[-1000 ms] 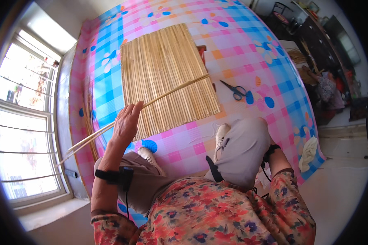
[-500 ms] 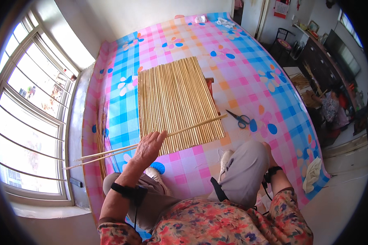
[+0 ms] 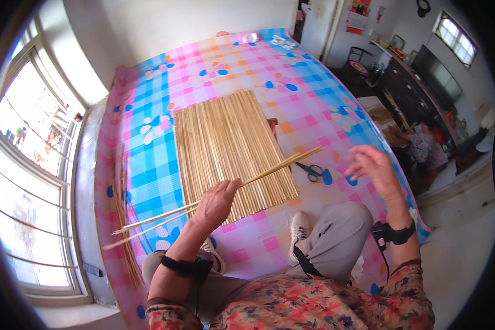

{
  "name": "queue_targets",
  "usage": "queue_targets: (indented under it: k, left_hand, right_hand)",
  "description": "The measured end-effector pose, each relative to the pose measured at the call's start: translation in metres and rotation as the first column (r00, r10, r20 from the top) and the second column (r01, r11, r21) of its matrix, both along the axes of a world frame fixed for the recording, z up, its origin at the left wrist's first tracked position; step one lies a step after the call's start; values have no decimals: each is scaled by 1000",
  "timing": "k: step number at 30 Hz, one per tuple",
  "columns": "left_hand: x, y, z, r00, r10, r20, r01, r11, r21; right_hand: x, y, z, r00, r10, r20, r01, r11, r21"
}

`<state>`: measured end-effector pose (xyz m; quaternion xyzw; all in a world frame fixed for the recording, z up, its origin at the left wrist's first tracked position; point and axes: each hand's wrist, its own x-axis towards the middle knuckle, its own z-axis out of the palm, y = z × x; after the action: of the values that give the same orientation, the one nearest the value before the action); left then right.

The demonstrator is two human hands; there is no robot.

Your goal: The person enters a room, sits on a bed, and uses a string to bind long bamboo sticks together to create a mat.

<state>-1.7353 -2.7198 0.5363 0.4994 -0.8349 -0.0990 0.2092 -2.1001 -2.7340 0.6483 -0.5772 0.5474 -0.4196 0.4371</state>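
Note:
A few long straw stalks are gripped in my left hand, which is closed around them above the near part of a woven stalk mat. The stalks slant from the lower left up to the right, their thin ends spread beyond my wrist. My right hand is raised to the right of the mat, apart from the stalks, fingers bent and spread, slightly blurred, with nothing seen in it. Beneath the stalks' right tips lie dark-handled scissors.
Loose thin stalks lie along the left by the window wall. A checked floral sheet spreads under everything. A red object shows partly from under the mat's right edge. At far right, another person sits near a dark cabinet.
My right hand has risen from beside my right knee into the open at the right. The stalks in my left hand now tilt more steeply upward to the right. The whole view has shifted slightly.

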Motion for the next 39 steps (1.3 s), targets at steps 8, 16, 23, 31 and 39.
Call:
queue_targets:
  k: [8, 16, 23, 31, 39]
  left_hand:
    - [4, 8, 29, 998, 53, -16, -47, 967, 249]
    - [18, 15, 22, 990, 73, -120, -3, 863, 506]
    - [14, 10, 25, 990, 48, -130, 49, 758, 651]
    - [-16, 6, 11, 988, 27, -151, 66, 814, 577]
    - [-30, 0, -5, 988, -154, 26, 128, 891, 436]
  right_hand:
    - [88, 3, -95, 886, 193, 421, -381, 821, 426]
    - [100, -20, -119, 708, -76, 702, -135, 961, 240]
    - [89, -31, -135, 594, -149, 790, -53, 973, 224]
    - [90, -19, -145, 644, -104, 758, -119, 965, 233]
    - [93, -11, -140, 630, -72, 773, -137, 970, 202]
